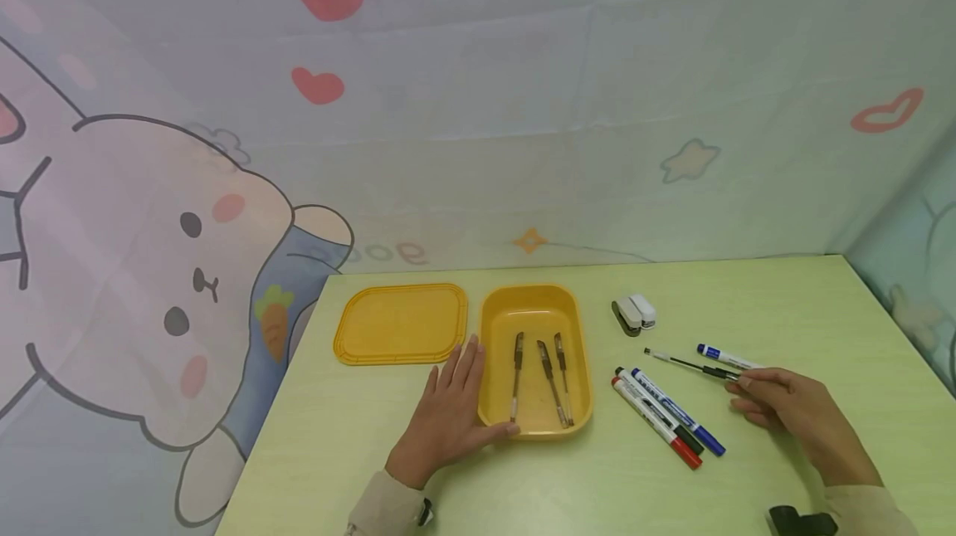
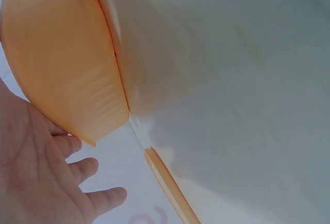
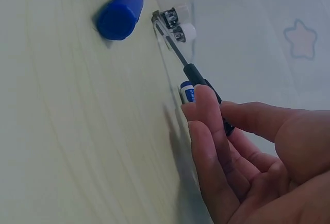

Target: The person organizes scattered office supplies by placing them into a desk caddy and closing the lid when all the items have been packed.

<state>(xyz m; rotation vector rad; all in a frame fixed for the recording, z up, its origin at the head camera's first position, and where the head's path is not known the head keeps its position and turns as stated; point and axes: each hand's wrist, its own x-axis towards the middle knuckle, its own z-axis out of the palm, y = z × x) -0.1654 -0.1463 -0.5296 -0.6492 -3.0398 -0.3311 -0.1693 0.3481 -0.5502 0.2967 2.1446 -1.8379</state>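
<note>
You are resting your left hand (image 1: 448, 420) against the yellow plastic box (image 1: 538, 312), fingers straight and slightly spread, thumb at the near rim, apparently steadying it. Near the blue-capped marker (image 1: 728, 358), your right hand (image 1: 792, 407) is pinching a gel pen (image 1: 702, 367) toward one end, seemingly leaving most of its length free; three more pens (image 1: 548, 363) are lying inside the box.

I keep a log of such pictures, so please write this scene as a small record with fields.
Left hand: touches the box at its rim
Right hand: pinches a pen
In box: three pens
Lid: flat, left of the box
Markers: three close together; a fourth marker apart
Farther back: what look like two small staplers
</note>
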